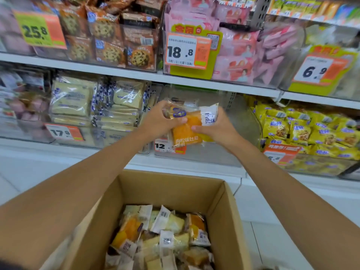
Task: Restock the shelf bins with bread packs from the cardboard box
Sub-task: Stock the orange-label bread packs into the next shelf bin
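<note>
Seen from the head camera, the left hand [161,119] and right hand [218,130] both curl their fingers around a few bread packs [187,131]. The packs sit between the hands, before the clear shelf bin [235,133] and above the open cardboard box [175,184], which holds more packs.

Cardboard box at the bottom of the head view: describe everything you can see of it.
The cardboard box is plain brown board, top open, bare inner walls showing. It sits low before the shelves, its near end cut off by the frame. A loose heap of bread packs in clear and white wrappers lies inside, below the rim. The left forearm overlaps its left wall; contact cannot be told.
</note>
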